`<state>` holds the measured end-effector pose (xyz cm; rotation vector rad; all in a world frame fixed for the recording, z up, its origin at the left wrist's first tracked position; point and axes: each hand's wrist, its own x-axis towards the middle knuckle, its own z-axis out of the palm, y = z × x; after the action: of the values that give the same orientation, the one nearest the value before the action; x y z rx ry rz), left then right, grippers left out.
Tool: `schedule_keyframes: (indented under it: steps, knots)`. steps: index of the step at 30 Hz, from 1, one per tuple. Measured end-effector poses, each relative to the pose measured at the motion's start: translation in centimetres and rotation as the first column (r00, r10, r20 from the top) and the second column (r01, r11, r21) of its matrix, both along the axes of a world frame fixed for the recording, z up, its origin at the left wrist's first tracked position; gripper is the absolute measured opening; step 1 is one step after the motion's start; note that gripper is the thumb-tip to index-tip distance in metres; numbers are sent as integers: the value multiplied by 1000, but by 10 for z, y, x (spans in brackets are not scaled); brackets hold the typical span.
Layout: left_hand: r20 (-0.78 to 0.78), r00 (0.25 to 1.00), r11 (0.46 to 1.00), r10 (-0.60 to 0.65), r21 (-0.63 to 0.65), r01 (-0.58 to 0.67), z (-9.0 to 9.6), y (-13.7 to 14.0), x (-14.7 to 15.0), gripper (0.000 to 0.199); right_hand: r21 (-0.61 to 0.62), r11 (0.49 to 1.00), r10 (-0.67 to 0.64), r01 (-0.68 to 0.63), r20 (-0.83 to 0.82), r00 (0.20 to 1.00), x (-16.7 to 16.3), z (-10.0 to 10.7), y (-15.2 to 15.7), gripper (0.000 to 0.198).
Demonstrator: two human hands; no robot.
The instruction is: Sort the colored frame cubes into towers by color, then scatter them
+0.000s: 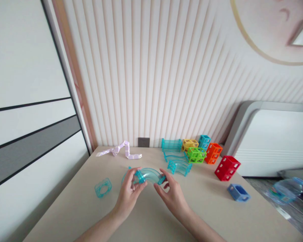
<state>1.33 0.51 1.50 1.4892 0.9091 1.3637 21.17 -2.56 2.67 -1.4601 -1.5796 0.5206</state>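
Above the middle of the table, a clear teal curved tube [151, 174] arches between both hands. My left hand [128, 190] is closed around its left end, at the ribbed collar. At the other end, my right hand [170, 190] pinches the collar between thumb and fingers. Part of another teal piece [124, 175] shows behind my left fingers; whether it is joined to the tube I cannot tell. A flat teal square frame with a round hole [103, 187] lies to the left of my left hand. Beyond my right hand rests another curved teal tube [179, 167].
Near the wall are a straight teal tube [171, 145], a teal half-channel [175, 157], and yellow [190, 145], green [196, 155], blue [204, 142], orange [213, 153] and red [227, 168] frame blocks. A lilac folding snake toy [126, 148] lies back left, a blue block [238, 192] right.
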Motion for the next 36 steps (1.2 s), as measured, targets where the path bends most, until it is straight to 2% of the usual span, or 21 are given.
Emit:
schedule_keyframes:
  steps: [6, 12, 15, 19, 26, 36]
  knots:
    - [39, 999, 997, -12, -81, 15, 5, -16, 34, 44, 58, 989, -140, 139, 14, 990, 22, -3, -22, 55]
    - [69, 995, 996, -73, -50, 76, 2, -15, 74, 39, 138, 966, -239, 218, 156, 958, 59, -5, -31, 65]
    - [-7, 997, 996, -80, -45, 80, -2, -9, 93, 38, 127, 966, -248, 225, 213, 945, 81, -10, -30, 65]
    - [-233, 969, 997, -75, -8, 75, -10, -1, 113, 35, 97, 970, -240, 223, 233, 942, 108, -22, -32, 64]
    - [-391, 917, 996, -81, -11, 84, -19, 3, 122, 38, -3, 967, -244, 255, 285, 927, 122, -34, -39, 60]
    - [-439, 896, 996, -72, 14, 87, -30, 5, 125, 43, -69, 944, -273, 322, 381, 883, 124, -36, -37, 60]
